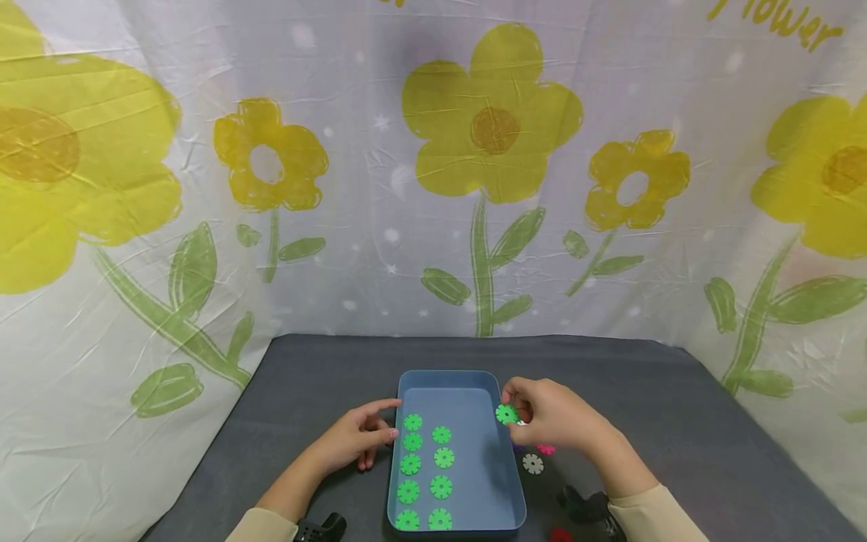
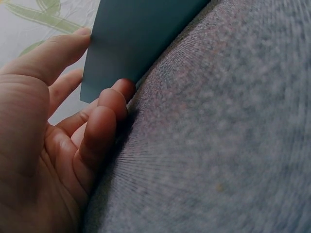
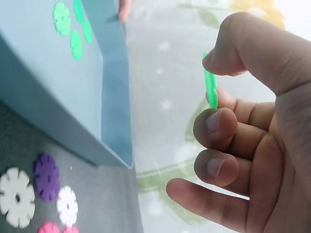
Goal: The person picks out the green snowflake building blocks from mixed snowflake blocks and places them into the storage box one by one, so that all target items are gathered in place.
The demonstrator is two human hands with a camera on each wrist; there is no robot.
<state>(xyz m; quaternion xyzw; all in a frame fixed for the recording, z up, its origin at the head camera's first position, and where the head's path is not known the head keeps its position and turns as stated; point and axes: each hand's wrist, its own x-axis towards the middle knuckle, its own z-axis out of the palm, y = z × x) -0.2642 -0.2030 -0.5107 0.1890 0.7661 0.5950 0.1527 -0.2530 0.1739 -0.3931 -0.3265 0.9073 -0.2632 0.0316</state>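
A blue tray (image 1: 474, 482) lies on the dark tabletop. Green notched discs (image 1: 409, 464) form two columns in its left half. My left hand (image 1: 359, 435) rests at the tray's left side; thumb and index finger touch the rim while the other fingers bend by the table. In the left wrist view, that hand (image 2: 63, 121) is beside the tray's outer wall (image 2: 131, 43). Just past the tray's right rim, my right hand (image 1: 558, 410) pinches a green notched disc (image 1: 506, 414) between thumb and fingers. The right wrist view shows this disc (image 3: 210, 82) edge-on.
Right of the tray lie loose discs: a white disc (image 1: 533, 464), a pink disc (image 1: 546, 449) and a purple disc (image 3: 46, 177). A red piece (image 1: 561, 535) shows at the bottom edge. Behind the table hangs a flower-print cloth (image 1: 372, 263).
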